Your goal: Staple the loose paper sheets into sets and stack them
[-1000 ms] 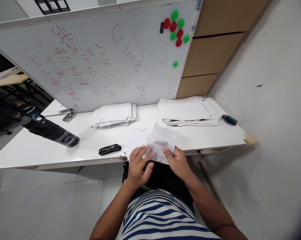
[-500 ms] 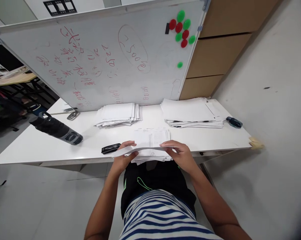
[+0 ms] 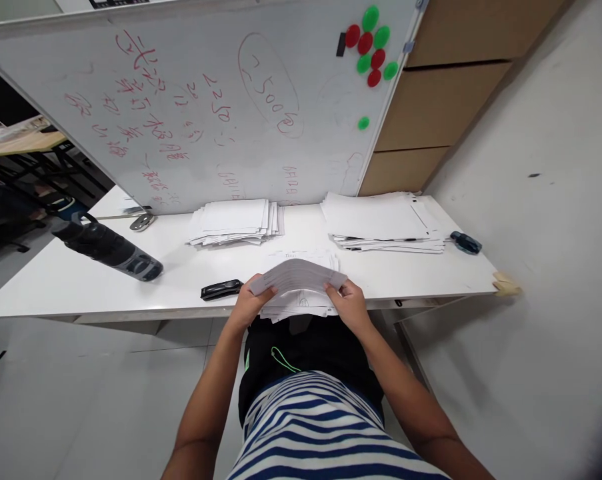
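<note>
Between my hands a few sheets of paper (image 3: 297, 272) bow upward in an arch. My left hand (image 3: 251, 301) pinches their left end, thumb on the near side. At the right end my right hand (image 3: 348, 300) grips them the same way. Below and behind the held sheets lies a loose pile of printed papers (image 3: 301, 305) at the table's front edge, partly covered by them. Just left of my left hand rests a black stapler (image 3: 221, 290).
On the white table (image 3: 181, 267) stand two paper stacks, a left stack (image 3: 235, 220) and a right stack (image 3: 375, 217). A dark bottle (image 3: 111, 250) is at left, a dark blue object (image 3: 465, 243) at right. Behind rises a whiteboard (image 3: 181, 133), beside cardboard boxes (image 3: 421, 107).
The held sheets went from nearly flat and edge-on to bent upward in an arch, their face now showing. My hands came slightly closer together, and the view tipped down a little.
</note>
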`<state>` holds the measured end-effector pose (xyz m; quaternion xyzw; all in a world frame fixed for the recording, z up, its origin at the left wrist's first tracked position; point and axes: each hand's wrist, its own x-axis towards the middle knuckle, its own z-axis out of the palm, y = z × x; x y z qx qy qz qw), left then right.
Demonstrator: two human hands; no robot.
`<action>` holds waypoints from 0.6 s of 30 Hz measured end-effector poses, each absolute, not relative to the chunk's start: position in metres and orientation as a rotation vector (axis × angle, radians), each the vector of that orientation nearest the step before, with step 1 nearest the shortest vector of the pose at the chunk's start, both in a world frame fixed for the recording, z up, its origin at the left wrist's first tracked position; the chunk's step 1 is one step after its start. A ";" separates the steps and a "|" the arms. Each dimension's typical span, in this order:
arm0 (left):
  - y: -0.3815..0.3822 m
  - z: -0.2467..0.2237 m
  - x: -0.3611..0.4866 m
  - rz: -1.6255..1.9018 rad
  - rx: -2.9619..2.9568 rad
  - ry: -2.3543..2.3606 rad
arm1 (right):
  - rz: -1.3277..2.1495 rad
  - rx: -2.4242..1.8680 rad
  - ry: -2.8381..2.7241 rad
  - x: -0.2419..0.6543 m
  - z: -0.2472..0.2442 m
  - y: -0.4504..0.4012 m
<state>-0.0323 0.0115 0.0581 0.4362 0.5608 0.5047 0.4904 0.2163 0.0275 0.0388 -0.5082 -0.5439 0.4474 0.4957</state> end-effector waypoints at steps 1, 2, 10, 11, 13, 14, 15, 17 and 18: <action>0.012 0.058 -0.029 1.217 1.037 1.370 | 1.104 -1.239 -1.309 0.215 0.037 0.027; 0.011 0.058 -0.026 1.212 1.032 1.382 | 1.114 -1.242 -1.304 0.214 0.036 0.026; 0.005 0.052 -0.019 1.240 1.091 1.491 | 1.040 -1.274 -1.299 0.212 0.032 0.021; 0.006 0.050 -0.020 1.249 1.095 1.497 | 1.040 -1.279 -1.299 0.212 0.031 0.021; 0.007 0.046 -0.022 1.279 1.103 1.498 | 1.032 -1.291 -1.306 0.212 0.029 0.021; 0.007 0.044 -0.023 1.294 1.101 1.496 | 1.029 -1.297 -1.306 0.212 0.028 0.021; 0.008 0.043 -0.024 1.305 1.096 1.492 | 1.028 -1.302 -1.303 0.213 0.027 0.021; 0.008 0.040 -0.025 1.318 1.087 1.480 | 1.025 -1.314 -1.295 0.213 0.024 0.021; 0.007 0.039 -0.025 1.317 1.089 1.470 | 1.021 -1.321 -1.290 0.213 0.023 0.021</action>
